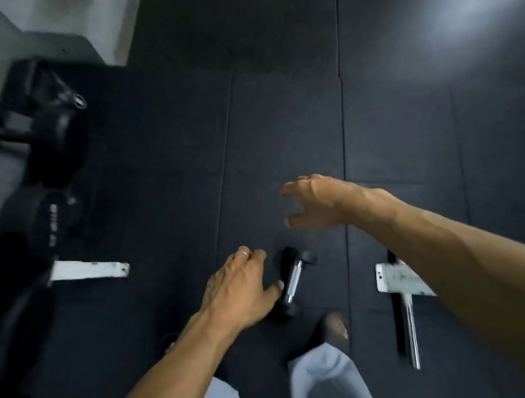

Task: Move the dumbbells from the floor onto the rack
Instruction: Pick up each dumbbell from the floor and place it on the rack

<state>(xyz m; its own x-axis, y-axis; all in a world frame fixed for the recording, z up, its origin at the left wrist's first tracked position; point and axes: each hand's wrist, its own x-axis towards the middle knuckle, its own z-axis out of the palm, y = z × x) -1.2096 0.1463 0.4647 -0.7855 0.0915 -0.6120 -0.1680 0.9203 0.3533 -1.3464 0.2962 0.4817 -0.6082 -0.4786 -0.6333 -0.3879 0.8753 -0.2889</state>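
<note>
A small black dumbbell [293,278] with a chrome handle lies on the dark rubber floor [276,112], just in front of my feet. My left hand [239,286] hovers above and to the left of it, fingers spread and relaxed, a ring on one finger; its thumb tip is close to the handle, and I cannot tell whether it touches. My right hand [312,202] is stretched out beyond the dumbbell with fingers loosely curled, holding nothing. The dumbbell rack [6,160] stands at the left with several large black dumbbells [52,127] on it.
A white rack foot [90,268] juts onto the floor at the left. Another white bracket with a chrome bar [401,284] lies on the floor at the right, under my right forearm. My feet [330,327] and grey trouser legs are at the bottom.
</note>
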